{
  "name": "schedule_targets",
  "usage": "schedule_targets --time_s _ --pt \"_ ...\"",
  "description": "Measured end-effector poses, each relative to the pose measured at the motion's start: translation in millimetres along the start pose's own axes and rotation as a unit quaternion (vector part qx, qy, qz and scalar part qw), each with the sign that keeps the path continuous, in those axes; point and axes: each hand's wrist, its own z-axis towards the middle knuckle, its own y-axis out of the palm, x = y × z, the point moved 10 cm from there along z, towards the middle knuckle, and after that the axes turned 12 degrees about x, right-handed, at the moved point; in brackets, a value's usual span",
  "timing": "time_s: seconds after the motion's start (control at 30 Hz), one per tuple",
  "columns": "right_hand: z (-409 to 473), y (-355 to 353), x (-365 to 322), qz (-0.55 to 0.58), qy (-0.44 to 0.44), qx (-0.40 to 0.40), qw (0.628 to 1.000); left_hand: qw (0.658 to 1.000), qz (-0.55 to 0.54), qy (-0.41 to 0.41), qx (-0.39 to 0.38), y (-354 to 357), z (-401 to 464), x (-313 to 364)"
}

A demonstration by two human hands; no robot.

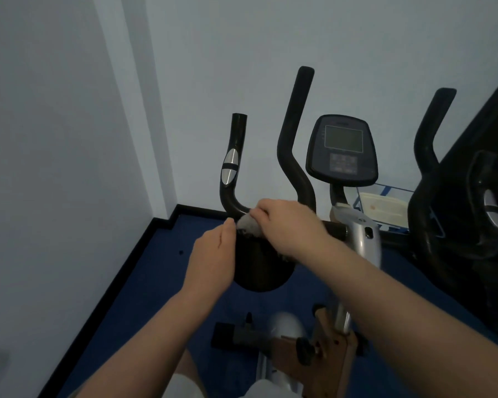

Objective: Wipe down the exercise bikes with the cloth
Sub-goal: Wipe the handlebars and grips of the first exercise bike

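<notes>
Head view, looking down over an exercise bike (354, 234) set in the corner of a room with pale walls (55, 139) and blue floor (161, 262) edged by a black skirting. We see our right hand (288, 225) reaching across from the right, fingers curled down over a small white cloth (249, 225) and pressing it onto the black handlebar (233, 168) where the left grip bends in toward the stem. The cloth shows only as a pale wad beneath the knuckles, touching the bar, with most of it hidden under the hand. Our left hand (213, 254) sits just beside the cloth on its left, fingers straight and close together, the thumb tip near the cloth's edge; we cannot tell whether it touches cloth or bar. Directly below both hands lies a dark rounded part of the bike, partly covered by them. The left grip rises upright with a silver pulse sensor (230, 168) on it. A taller curved bar (295, 133) stands behind, and the console (342, 150) with its grey screen sits to the right of that, tilted toward us. A second dark machine (472, 182) stands at the right edge. Lower down, the bike's grey frame and a brownish part (334, 354) appear, blurred.
</notes>
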Motion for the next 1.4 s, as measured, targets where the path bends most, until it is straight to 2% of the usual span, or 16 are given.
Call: schedule_targets --time_s 0.07,0.17,0.3,0.37,0.43,0.5,0.63,0.7,0.77,0.9,0.97,1.1,1.3,1.4 --pt "1.9 8.3 -7.0 0.05 0.007 0.001 0.999 1.0 0.023 0.018 -0.011 1.6 -1.4 2.7" --pt "-19.3 1.6 11.0 0.061 0.0 0.02 0.998 1.0 -0.005 -0.006 -0.016 3.1 -0.4 -4.4" --pt "-8.3 8.8 14.8 -0.025 -0.004 -0.055 0.998 0.999 -0.013 -0.031 0.01 0.6 1.2 -10.4" --pt "4.1 18.5 1.3 -0.005 0.006 -0.082 0.997 0.999 -0.013 -0.038 0.024 -1.8 2.2 -11.6" --pt "5.2 19.2 3.2 0.06 0.036 -0.057 0.996 1.0 -0.014 -0.021 0.018 -0.1 1.1 -7.5" --pt "-8.3 12.5 9.4 0.074 0.024 -0.007 0.997 1.0 -0.011 0.0 0.006 1.3 -1.0 -2.3" --pt "-15.5 4.3 15.9 -0.028 -0.01 0.042 0.999 1.0 -0.021 -0.01 -0.003 2.7 0.3 -3.8" --pt "-1.6 9.1 0.3 -0.059 -0.03 0.014 0.998 1.0 -0.003 0.003 -0.003 2.8 2.1 -2.2" --pt "1.9 10.8 -1.2 0.0 0.001 0.007 1.0 1.0 -0.008 0.003 -0.006 3.2 2.0 -1.1" --pt "-61.5 -7.8 18.3 0.114 0.071 0.122 0.983 0.995 -0.082 -0.053 -0.013 4.7 -2.2 -7.5" --pt "-84.1 -9.8 19.9 0.133 0.083 0.133 0.979 0.993 -0.098 -0.064 -0.008 5.4 -2.1 -10.4" --pt "-42.9 -7.1 16.3 0.047 0.066 0.089 0.993 1.0 -0.026 -0.002 0.014 3.5 4.0 -4.0" --pt "-83.0 -11.4 12.1 0.027 0.055 0.122 0.991 1.0 -0.008 0.021 0.019 4.0 3.1 -5.3" --pt "-41.1 -5.6 8.7 -0.049 0.001 0.062 0.997 0.998 0.015 0.052 0.027 3.8 3.0 -0.3"
